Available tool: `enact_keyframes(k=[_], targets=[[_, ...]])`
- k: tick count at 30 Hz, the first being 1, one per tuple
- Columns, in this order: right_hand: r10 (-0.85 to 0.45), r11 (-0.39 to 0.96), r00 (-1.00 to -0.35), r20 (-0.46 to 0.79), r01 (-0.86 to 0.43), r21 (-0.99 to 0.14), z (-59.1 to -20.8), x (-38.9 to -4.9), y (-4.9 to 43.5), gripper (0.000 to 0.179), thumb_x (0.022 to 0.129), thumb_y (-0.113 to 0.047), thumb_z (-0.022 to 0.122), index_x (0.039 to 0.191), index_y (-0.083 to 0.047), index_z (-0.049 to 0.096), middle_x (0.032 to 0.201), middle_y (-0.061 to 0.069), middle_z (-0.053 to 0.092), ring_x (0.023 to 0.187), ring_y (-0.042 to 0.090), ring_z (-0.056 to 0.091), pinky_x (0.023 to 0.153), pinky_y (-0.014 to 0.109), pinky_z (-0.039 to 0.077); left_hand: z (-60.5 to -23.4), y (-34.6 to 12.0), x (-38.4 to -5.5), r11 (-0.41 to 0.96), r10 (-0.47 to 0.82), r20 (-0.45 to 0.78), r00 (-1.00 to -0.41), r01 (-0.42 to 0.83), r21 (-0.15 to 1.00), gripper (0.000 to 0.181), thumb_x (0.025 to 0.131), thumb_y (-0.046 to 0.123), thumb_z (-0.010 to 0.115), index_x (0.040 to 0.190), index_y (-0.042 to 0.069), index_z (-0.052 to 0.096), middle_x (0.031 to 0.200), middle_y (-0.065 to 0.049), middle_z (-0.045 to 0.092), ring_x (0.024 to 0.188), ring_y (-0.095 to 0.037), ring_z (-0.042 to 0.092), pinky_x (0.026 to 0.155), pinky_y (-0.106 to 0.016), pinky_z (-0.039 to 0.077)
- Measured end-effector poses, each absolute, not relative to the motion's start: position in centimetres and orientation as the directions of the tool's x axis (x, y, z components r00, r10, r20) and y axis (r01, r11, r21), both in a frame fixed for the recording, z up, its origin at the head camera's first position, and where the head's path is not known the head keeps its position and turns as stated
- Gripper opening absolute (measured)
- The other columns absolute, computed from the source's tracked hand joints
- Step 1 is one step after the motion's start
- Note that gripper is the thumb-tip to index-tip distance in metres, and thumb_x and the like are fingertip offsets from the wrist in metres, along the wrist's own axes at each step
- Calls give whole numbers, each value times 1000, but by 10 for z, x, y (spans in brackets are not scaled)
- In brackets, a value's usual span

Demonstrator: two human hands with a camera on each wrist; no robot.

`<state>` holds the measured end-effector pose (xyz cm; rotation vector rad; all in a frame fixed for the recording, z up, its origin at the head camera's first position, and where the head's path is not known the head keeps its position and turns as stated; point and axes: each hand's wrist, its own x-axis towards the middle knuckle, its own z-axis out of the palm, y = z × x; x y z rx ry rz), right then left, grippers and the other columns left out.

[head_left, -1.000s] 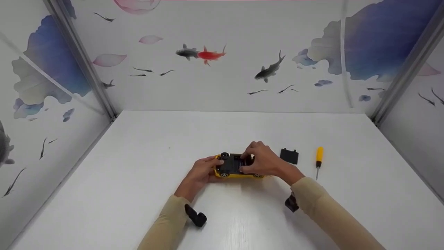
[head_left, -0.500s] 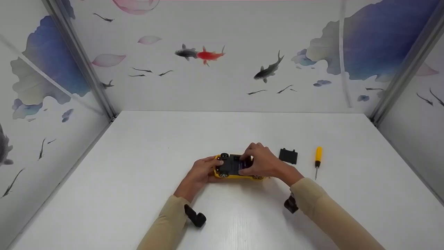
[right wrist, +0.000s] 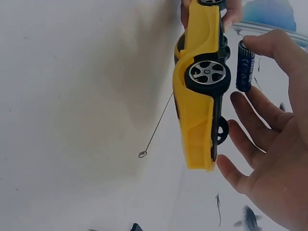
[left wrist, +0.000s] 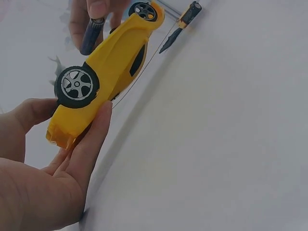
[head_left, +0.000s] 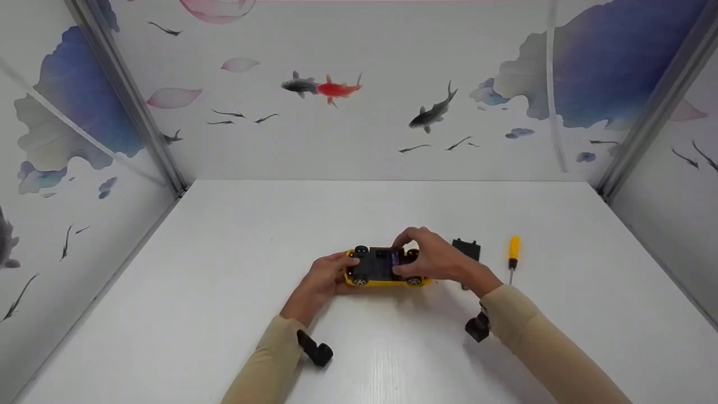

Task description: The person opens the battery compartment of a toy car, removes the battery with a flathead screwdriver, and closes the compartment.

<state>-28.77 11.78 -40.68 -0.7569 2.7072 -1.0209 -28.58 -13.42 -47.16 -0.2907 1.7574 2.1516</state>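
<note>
A yellow toy car (left wrist: 115, 60) is held upside down, its black underside and wheels facing up in the head view. My left hand (head_left: 325, 275) grips one end of it, thumb on the underside and fingers beneath. Between thumb and fingertip, my right hand (head_left: 432, 255) pinches a dark blue cylindrical battery (right wrist: 244, 67). The battery is just above the open compartment in the car's underside, apart from the car in the right wrist view. The inside of the compartment is partly hidden by the right hand.
A flat black cover (head_left: 468, 247) lies beyond the right wrist, partly hidden by it. Farther right lies a yellow-handled screwdriver (head_left: 514, 247). From the car a thin wire (right wrist: 156, 122) with a small looped end extends. Patterned panels enclose the white table (head_left: 269, 213).
My right hand has shifted slightly right and up from the compartment, with the battery now showing between its fingers. It now overlaps the black cover. The left hand stays on the car.
</note>
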Motion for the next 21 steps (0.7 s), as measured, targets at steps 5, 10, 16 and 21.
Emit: enact_keyframes(k=[5,10,16,21], targets=[[-511,604,-857,60,-408,-685,-399,-286,130,48,84,-32,78,124,-15,59,126,9,63,126,35,55,111,56,40,-472,-134,-286,-184,144,-358,-922,-381,906,54,93,16,68,143,1,52,141,-21,57,108,-22,68,85,-36,61],[-510,566,-855,92,-414,-713,-393,-282,143,51,86,-28,78,130,-12,58,130,9,63,125,36,54,112,56,40,-471,-134,-284,-188,139,-355,-925,-376,907,53,93,15,67,142,2,53,140,-22,58,108,-23,68,85,-38,61],[-503,546,-857,113,-416,-727,-388,-276,161,52,86,-24,78,133,-12,59,134,10,62,125,34,57,110,54,43,-473,-134,-284,-193,149,-349,-925,-373,908,54,92,15,68,143,3,53,140,-22,58,110,-25,68,88,-40,61],[-475,567,-874,105,-395,-723,-382,-271,175,52,86,-26,78,133,-15,59,136,10,59,124,33,57,107,52,47,-473,-134,-284,-189,143,-355,-924,-377,907,55,92,15,68,144,4,52,141,-22,56,113,-25,66,88,-39,60]])
